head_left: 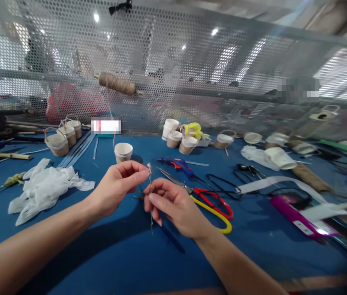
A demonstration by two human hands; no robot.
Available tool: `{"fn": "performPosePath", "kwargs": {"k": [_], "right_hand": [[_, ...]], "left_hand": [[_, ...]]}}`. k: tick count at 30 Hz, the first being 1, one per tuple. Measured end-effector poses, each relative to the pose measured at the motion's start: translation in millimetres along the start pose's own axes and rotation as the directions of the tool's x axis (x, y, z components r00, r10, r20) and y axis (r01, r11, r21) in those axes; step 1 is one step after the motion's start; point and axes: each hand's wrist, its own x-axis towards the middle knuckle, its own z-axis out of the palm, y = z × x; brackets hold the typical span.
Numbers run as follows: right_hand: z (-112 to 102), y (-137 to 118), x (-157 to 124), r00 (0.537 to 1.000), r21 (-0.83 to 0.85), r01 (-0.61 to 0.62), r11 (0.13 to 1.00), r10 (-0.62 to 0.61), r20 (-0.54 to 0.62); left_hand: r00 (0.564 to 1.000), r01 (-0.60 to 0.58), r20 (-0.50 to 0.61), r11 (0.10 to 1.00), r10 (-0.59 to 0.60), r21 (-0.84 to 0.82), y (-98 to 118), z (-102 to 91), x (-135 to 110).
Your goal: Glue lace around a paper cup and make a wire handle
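Between my hands a thin twisted strand (150, 186) hangs upright, pale and knotted at its top; whether it is twine or wire I cannot make out. My left hand (116, 186) pinches it near the top end between thumb and finger. Lower down, my right hand (173, 205) grips the same strand with thumb and fingers, its thin tail showing below. Just behind the left hand stands a small white-lined cup (123, 152) with a brown wrap. Scissors (212, 205) with red and yellow handles lie partly behind the right hand, near a blue glue gun (179, 165).
A twine spool (117, 84) hangs on the perforated metal screen (167, 49). Crumpled white cloth (48, 186) lies at left, near small handled baskets (57, 144). At right are a purple box (302, 217), white strips (284, 182), a cardboard tube (311, 177) and black cords.
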Motion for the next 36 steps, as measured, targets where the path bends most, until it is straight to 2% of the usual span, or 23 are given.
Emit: {"fn": "performPosePath", "kwargs": {"k": [9,14,17,24,31,36], "right_hand": [[-1.7,3.0,-3.0,0.999,-0.038,-0.002,0.999,0.001,-0.036],[-1.5,1.2,-2.3,0.997,-0.092,0.045,0.995,-0.05,-0.053],[-0.9,1.1,-1.2,0.996,-0.048,0.038,0.998,-0.041,-0.074],[0.0,1.6,-1.6,0.996,0.031,0.023,0.999,-0.02,-0.087],[-0.3,-3.1,-2.7,0.985,-0.112,0.025,0.993,-0.043,-0.166],[1.0,-4.0,-4.2,0.967,-0.268,0.071,0.961,-0.132,-0.217]], "left_hand": [[0.998,0.051,0.037,0.998,-0.05,-0.047,-2.1,3.7,-2.9],[0.994,0.086,0.067,0.994,-0.081,-0.072,-3.1,6.3,-3.3],[0.993,0.088,0.084,0.992,-0.08,-0.088,-3.4,7.6,-3.1],[0.998,0.056,0.035,0.997,-0.054,-0.052,-5.0,6.4,-2.8],[1.0,0.005,0.01,1.0,-0.005,-0.015,-6.7,5.8,-2.9],[1.0,0.005,-0.016,0.999,-0.005,-0.042,-10.0,7.1,-3.4]]}}
